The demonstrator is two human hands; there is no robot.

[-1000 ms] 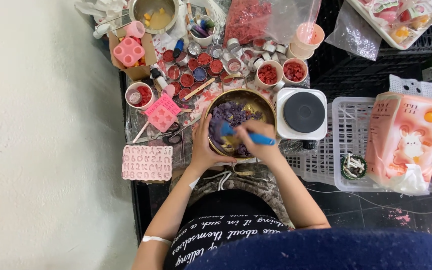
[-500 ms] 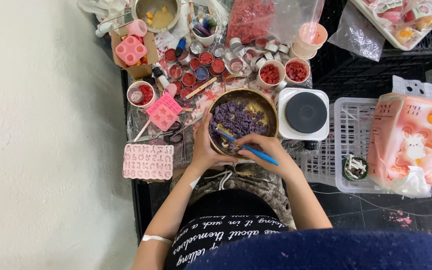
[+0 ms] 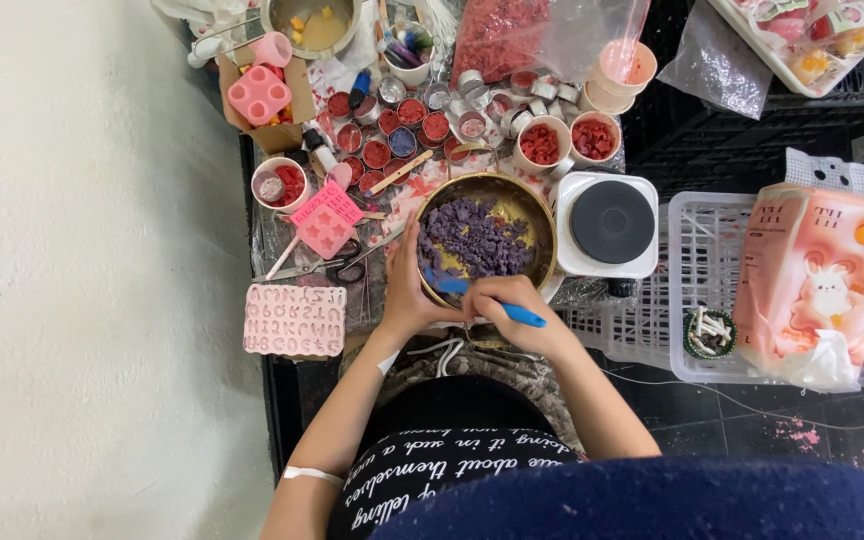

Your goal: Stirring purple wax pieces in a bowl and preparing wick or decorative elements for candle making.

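A round brass-coloured metal bowl (image 3: 542, 215) filled with crumbled purple wax pieces (image 3: 474, 238) sits at the middle of a cluttered work surface, just in front of the person. The left hand (image 3: 409, 290) curls around the bowl's near left rim, fingers closed against the metal. The right hand (image 3: 514, 308) is closed in a pinch around a slim blue tool (image 3: 482, 298) that lies slanted across the bowl's near edge, its tip reaching into the purple pieces. Just right of the bowl, touching or nearly touching it, stands a small white square hotplate with a black round top (image 3: 607, 222). To the left lie a pink star-patterned silicone mould (image 3: 325, 217) and, nearer the person, a pale pink rectangular mould of raised letters (image 3: 294, 320). Beyond the bowl are many small round tins of red wax (image 3: 399, 128) and two white cups holding red pieces (image 3: 564, 143). On the right a white plastic lattice crate (image 3: 697, 260) carries a peach-coloured soft case with a cartoon rabbit (image 3: 817, 278).
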